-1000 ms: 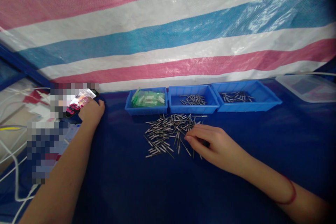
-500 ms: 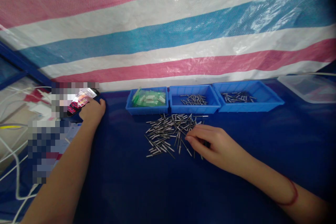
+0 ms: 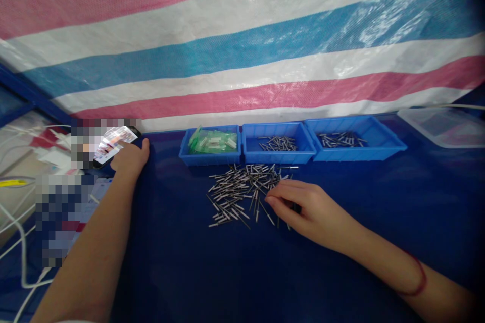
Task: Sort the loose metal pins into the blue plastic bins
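Note:
My left hand (image 3: pixel 129 159) reaches to a phone (image 3: pixel 117 144) at the back left, a finger on its lit screen and the thumb held apart. The hand is open and grips nothing. A loose pile of metal blind rivets (image 3: pixel 231 189) lies on the blue tabletop (image 3: pixel 212 272). At the pile's right edge rests my right hand (image 3: pixel 308 207), thumb and fingertips closed together. Whatever may be in that pinch is hidden. Behind the pile, the middle blue bin (image 3: pixel 278 158) and the right blue bin (image 3: pixel 364 154) both contain rivets.
The left blue bin (image 3: pixel 212 160) has green plastic packets (image 3: pixel 215 144) in it. A clear plastic lid or tray (image 3: pixel 435 128) lies at the back right. White cables (image 3: pixel 25 257) run along the left side. A striped plastic sheet (image 3: pixel 227 55) hangs behind the bins.
The picture on the phone screen has changed, and my left finger has shifted slightly on it. My right hand stays at the pile. The whole view has slid slightly.

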Tool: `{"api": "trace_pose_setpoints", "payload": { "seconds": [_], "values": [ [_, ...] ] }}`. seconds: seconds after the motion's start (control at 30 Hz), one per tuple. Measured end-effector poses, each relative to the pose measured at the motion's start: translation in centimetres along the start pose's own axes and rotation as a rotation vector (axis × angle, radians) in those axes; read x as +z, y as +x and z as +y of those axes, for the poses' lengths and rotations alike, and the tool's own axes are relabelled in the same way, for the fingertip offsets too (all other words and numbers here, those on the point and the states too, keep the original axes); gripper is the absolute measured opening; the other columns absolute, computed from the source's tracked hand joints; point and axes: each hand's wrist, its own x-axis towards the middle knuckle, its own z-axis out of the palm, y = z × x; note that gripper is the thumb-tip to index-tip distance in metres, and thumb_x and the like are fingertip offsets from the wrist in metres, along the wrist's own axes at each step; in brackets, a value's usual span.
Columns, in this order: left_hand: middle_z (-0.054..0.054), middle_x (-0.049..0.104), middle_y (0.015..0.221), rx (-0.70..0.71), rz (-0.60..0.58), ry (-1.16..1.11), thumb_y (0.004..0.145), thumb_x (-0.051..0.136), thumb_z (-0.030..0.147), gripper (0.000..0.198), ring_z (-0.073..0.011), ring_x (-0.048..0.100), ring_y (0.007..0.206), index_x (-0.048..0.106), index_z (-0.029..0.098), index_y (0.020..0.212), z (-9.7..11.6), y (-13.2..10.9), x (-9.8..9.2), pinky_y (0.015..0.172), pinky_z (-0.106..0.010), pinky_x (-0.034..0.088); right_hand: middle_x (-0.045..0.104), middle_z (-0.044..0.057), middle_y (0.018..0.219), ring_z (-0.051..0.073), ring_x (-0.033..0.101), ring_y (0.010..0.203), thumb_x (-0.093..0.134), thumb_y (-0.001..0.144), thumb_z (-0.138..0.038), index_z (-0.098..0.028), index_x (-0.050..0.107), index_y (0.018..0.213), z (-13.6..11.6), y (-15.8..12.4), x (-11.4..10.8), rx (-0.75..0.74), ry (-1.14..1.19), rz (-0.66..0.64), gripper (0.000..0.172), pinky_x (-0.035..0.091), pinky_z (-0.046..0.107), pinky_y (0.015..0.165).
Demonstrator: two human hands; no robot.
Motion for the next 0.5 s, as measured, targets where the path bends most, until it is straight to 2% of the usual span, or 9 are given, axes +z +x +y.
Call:
{"api": "trace_pose_setpoints", "payload": {
  "seconds": [0.1,0.17,0.23,0.33,0.43,0.5],
  "values": [
    [-0.036,0.054,0.123,0.059,0.029,0.001,0.082,0.038,0.066,0.094,-0.048,0.055,0.11,0.023,-0.004,0.142,0.1,-1.4,-0.6,0.087,-0.055,0.044,0.06,0.004,0.072,0.015,0.055,0.068,0.045,0.092,-0.021,-0.016,0.066,0.086,-0.2,-0.1,0.1,-0.039,-0.033,-0.007,0.022,0.043,0.028,0.065],
    [-0.031,0.061,0.115,0.128,0.071,0.006,0.085,0.035,0.063,0.082,-0.0463,0.058,0.105,0.032,0.001,0.138,0.5,-3.2,-1.7,0.083,-0.052,0.046,0.063,0.006,0.081,0.017,0.057,0.077,0.05,0.09,-0.023,-0.016,0.066,0.095,-0.4,-0.2,0.3,-0.118,-0.078,-0.01,0.019,0.044,0.031,0.072],
    [-0.024,0.068,0.095,0.308,0.249,0.011,0.09,0.031,0.054,0.061,-0.041,0.065,0.09,0.046,0.007,0.126,1.1,-5.7,-3.4,0.074,-0.047,0.048,0.064,0.008,0.098,0.021,0.056,0.09,0.055,0.088,-0.03,-0.018,0.063,0.11,-0.7,-0.4,0.8,-0.205,-0.154,-0.023,0.027,0.044,0.036,0.081],
    [-0.013,0.067,0.082,0.478,0.442,-0.081,0.092,0.032,0.046,0.044,-0.0312,0.066,0.075,0.049,0.012,0.115,2.6,-10.4,-6.3,0.064,-0.036,0.047,0.061,0.01,0.11,0.025,0.054,0.097,0.058,0.086,-0.039,-0.02,0.059,0.121,-1.0,-0.4,1.9,-0.266,-0.293,-0.061,0.04,0.044,0.042,0.083],
    [-0.002,0.062,0.069,0.696,0.4,-0.209,0.089,0.043,0.042,0.032,-0.02,0.061,0.06,0.052,0.016,0.104,4.2,-15.6,-8.2,0.055,-0.027,0.04,0.062,0.009,0.106,0.024,0.054,0.094,0.056,0.088,-0.037,-0.02,0.062,0.114,-1.1,-0.3,2.7,-0.262,-0.375,-0.063,0.032,0.044,0.041,0.081],
    [0.001,0.058,0.064,0.89,0.286,-0.25,0.089,0.045,0.04,0.024,-0.0158,0.057,0.056,0.055,0.018,0.093,5.0,-18.6,-8.5,0.054,-0.025,0.036,0.063,0.007,0.101,0.023,0.054,0.091,0.054,0.09,-0.031,-0.021,0.065,0.106,-1.0,-0.2,3.0,-0.249,-0.394,-0.036,0.023,0.044,0.039,0.079]
  ]
}}
